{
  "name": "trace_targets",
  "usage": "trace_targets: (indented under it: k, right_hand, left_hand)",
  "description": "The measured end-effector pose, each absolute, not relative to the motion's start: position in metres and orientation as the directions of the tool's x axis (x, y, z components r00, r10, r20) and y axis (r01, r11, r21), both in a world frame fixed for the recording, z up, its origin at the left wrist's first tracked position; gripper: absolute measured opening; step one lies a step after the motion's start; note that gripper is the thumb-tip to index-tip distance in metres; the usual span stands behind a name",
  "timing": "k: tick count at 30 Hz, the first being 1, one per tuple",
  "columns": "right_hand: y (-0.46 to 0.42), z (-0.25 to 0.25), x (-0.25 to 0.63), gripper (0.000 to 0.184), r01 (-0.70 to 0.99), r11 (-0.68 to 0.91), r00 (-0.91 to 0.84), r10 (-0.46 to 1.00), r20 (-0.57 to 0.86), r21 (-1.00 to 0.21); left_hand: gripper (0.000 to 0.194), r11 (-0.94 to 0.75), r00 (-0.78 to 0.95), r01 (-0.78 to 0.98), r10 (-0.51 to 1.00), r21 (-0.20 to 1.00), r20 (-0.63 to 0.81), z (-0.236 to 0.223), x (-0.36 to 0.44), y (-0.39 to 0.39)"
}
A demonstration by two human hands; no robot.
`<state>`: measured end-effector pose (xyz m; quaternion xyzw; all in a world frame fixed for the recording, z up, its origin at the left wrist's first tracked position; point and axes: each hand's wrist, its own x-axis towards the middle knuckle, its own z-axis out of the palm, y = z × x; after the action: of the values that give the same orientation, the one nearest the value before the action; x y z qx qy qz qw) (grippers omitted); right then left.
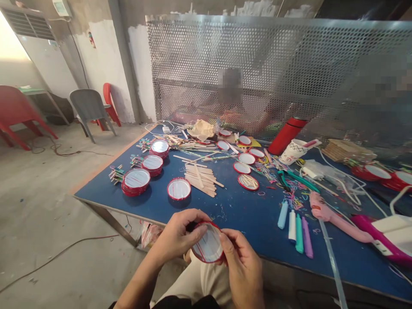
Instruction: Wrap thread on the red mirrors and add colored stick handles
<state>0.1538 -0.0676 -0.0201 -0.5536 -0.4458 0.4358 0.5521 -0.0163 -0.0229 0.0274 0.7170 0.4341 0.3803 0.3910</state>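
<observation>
Between my two hands, above my lap at the table's front edge, is a round white disc with a red rim (pixel 210 245). My left hand (pixel 182 234) grips its upper left side, thumb lying across the face. Its right edge is pinched by my right hand (pixel 240 257), with the thumb in front and the other fingers behind. Thin red lines run over the white face. Just beyond my hands, a similar red-rimmed disc (pixel 179 189) lies flat on the blue table (pixel 225 214). Flat wooden sticks (pixel 201 178) are spread beside it.
Stacks of red-rimmed discs (pixel 135 179) with sticks stand at the left. To the right lie a pink glue gun (pixel 341 221), several capped markers (pixel 299 234), green-handled pliers (pixel 299 180) and colourful rubber bands (pixel 294 199). A red flask (pixel 287 135) and paper cup (pixel 292 152) stand near the perforated metal screen (pixel 257 56).
</observation>
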Motion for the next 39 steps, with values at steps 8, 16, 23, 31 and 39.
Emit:
trace_targets:
  k: [8, 16, 23, 31, 39]
  right_hand:
    - [-0.069, -0.013, 0.146, 0.043, -0.024, -0.029, 0.266, 0.963, -0.034, -0.999]
    - [-0.066, -0.01, 0.145, 0.034, 0.034, 0.077, 0.232, 0.969, 0.083, -0.996]
    - [-0.067, -0.019, 0.151, 0.028, 0.211, 0.182, 0.23, 0.946, 0.23, -0.96]
    - [-0.064, -0.021, 0.153, 0.018, 0.484, 0.375, 0.255, 0.804, 0.537, -0.791]
    - [-0.066, -0.03, 0.157, 0.016, 0.598, 0.408, 0.218, 0.745, 0.631, -0.689]
  left_hand:
    - [0.018, -0.417, 0.308, 0.318, 0.895, 0.851, 0.324, 0.026, -0.014, -0.025]
    - [0.021, -0.584, 0.38, 0.317, 0.8, 0.747, 0.464, 0.014, -0.011, -0.024]
    - [0.014, -0.618, 0.438, 0.34, 0.771, 0.709, 0.462, 0.009, -0.013, -0.022]
    - [0.015, -0.551, 0.483, 0.452, 0.812, 0.701, 0.328, 0.017, -0.012, -0.018]
    - [0.012, -0.385, 0.451, 0.51, 0.881, 0.769, 0.142, 0.018, -0.015, -0.01]
